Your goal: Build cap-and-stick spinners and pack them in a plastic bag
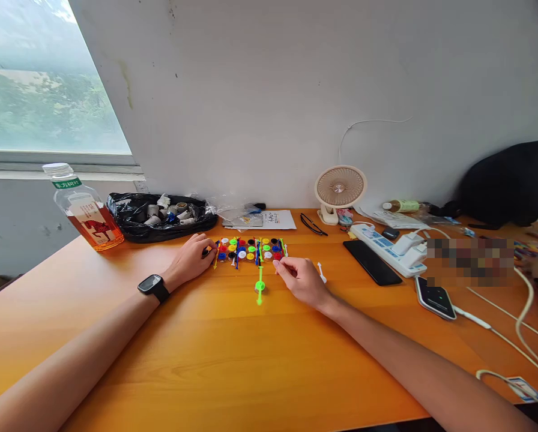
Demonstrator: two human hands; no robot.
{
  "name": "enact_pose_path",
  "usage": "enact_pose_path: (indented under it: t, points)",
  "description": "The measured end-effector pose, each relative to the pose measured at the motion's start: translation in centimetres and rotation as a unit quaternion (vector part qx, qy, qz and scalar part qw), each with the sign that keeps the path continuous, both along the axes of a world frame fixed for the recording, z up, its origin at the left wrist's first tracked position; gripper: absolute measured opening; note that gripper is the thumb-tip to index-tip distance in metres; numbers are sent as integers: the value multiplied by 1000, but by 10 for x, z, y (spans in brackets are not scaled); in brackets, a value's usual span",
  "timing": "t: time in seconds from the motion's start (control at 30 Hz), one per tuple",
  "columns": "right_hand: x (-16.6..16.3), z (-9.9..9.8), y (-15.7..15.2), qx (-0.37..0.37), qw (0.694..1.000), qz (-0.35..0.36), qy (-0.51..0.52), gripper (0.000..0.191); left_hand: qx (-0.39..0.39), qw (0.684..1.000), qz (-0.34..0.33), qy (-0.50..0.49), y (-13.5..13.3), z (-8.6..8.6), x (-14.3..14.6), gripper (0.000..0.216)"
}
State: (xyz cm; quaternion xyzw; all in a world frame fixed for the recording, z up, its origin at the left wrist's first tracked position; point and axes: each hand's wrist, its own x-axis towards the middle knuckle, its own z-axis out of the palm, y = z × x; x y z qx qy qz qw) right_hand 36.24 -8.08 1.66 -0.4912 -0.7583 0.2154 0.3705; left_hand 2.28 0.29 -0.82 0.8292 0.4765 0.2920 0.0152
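Note:
In the head view, rows of small round caps (251,255) in red, blue, yellow, white, green and black lie on the table, with thin coloured plastic sticks between them. My left hand (190,259) is at the left end of the rows, its fingers curled around a black round cap (205,253). By the right end is my right hand (304,281), thumb and forefinger brought together; whatever they may pinch is too small to tell. In front of the rows lies a bright green stick (260,294) with a round green middle. A white stick (322,273) rests just beyond my right hand.
A tea bottle (89,216) and a black plastic bag (161,225) of grey pieces stand at left. Along the back are papers (275,219) and a small fan (340,189). At right lie a black phone (371,262), a power strip (386,247), a charging device (435,298) and cables.

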Motion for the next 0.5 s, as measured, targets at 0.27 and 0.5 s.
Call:
enact_pose_path:
  t: [0.27, 0.5]
  points:
    - [-1, 0, 0, -2, 1000, 7, -1, 54, 12, 989, 21, -146, 5, 1, -1, 19]
    - [0, 1, -1, -7, 1000, 17, -5, 55, -145, 911, 49, -383, 7, 7, -5, 35]
